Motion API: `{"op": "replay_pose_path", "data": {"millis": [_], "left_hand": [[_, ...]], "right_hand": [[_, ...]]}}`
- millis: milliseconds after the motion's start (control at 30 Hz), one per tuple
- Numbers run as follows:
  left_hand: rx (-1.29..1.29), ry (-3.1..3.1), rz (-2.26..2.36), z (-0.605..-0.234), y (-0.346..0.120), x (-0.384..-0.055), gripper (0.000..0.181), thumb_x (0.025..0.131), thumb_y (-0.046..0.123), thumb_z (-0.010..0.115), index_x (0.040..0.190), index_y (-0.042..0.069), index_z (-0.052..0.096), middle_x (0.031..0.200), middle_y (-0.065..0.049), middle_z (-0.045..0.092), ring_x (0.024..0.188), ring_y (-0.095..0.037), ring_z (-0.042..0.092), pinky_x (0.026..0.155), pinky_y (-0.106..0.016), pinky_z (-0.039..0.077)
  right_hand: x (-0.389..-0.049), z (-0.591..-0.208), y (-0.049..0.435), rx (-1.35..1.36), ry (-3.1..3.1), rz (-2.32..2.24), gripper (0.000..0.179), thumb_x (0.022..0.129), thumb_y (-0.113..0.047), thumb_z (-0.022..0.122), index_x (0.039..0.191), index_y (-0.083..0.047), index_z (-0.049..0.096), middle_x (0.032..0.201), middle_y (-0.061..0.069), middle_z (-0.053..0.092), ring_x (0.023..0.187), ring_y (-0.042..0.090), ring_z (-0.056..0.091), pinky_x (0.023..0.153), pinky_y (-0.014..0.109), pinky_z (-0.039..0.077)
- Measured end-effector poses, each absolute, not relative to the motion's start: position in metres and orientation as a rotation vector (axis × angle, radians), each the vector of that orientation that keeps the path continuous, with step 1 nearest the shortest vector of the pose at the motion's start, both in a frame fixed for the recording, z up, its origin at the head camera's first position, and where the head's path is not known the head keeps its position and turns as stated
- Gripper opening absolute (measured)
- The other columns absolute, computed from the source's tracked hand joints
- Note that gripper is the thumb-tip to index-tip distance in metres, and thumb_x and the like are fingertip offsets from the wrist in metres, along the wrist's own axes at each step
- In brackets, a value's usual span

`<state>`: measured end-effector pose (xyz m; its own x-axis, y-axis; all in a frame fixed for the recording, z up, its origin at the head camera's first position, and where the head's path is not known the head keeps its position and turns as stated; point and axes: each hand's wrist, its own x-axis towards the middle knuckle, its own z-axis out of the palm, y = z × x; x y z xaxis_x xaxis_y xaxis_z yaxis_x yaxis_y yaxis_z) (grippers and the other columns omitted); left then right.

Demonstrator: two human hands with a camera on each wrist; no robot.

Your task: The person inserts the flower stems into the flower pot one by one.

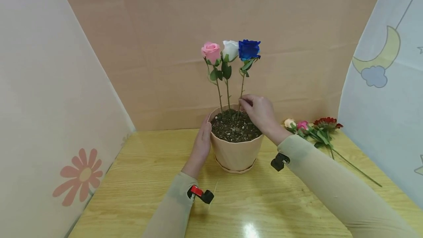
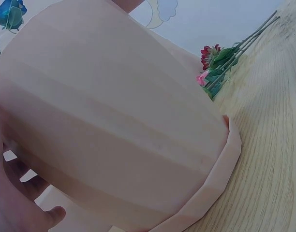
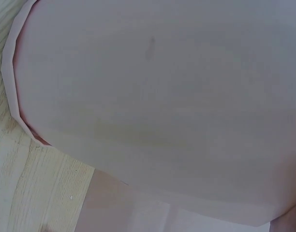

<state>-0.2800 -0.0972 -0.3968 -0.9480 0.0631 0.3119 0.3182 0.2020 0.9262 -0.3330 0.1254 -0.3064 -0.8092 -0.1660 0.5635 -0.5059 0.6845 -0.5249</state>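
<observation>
A peach-coloured flowerpot [image 1: 236,153] filled with dark soil [image 1: 236,130] stands on its saucer [image 1: 235,171]. Upright in the soil are a pink rose [image 1: 210,51] and a white rose [image 1: 231,50]. To their right, my right hand [image 1: 261,113] pinches the blue rose [image 1: 249,49] low on its stem between thumb and fingertips, just above the soil, where the stem runs down. My left hand [image 1: 201,141] rests along the pot's left side with its fingers extended. In the left wrist view the pot wall [image 2: 114,106] hides part of those fingers.
On the wooden table [image 1: 158,164], right of the pot, lie a cream rose [image 1: 289,123], a pink flower [image 1: 302,125] and a dark red flower [image 1: 327,123] with long stems. A brown backdrop [image 1: 158,65] rises behind, and printed panels flank both sides.
</observation>
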Motion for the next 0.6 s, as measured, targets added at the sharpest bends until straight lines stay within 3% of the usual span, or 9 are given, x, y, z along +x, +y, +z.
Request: {"op": "replay_pose_path", "data": {"millis": [367,600], "left_hand": [[-0.354,-2.275,-1.828,-0.397,-0.0987,-0.2847,0.054,0.111,0.045,0.025,0.162,0.027,0.022,0.165,0.004,0.023,0.151,-0.018,0.019,0.121,-0.043,0.016],[-0.327,-2.286,-1.848,-0.3963,-0.0983,-0.2862,0.054,0.111,0.044,0.026,0.162,0.026,0.022,0.165,0.003,0.023,0.15,-0.019,0.019,0.121,-0.044,0.016]], "right_hand": [[-0.3341,-0.3062,0.1225,0.445,-2.405,0.994,0.027,0.102,-0.03,0.063,0.113,-0.009,0.076,0.095,0.005,0.076,0.079,0.018,0.071,0.074,0.043,0.056],[-0.3371,-0.3056,0.1221,0.43,-2.419,1.022,0.027,0.102,-0.032,0.062,0.113,-0.01,0.076,0.091,0.004,0.076,0.078,0.018,0.071,0.072,0.042,0.055]]}}
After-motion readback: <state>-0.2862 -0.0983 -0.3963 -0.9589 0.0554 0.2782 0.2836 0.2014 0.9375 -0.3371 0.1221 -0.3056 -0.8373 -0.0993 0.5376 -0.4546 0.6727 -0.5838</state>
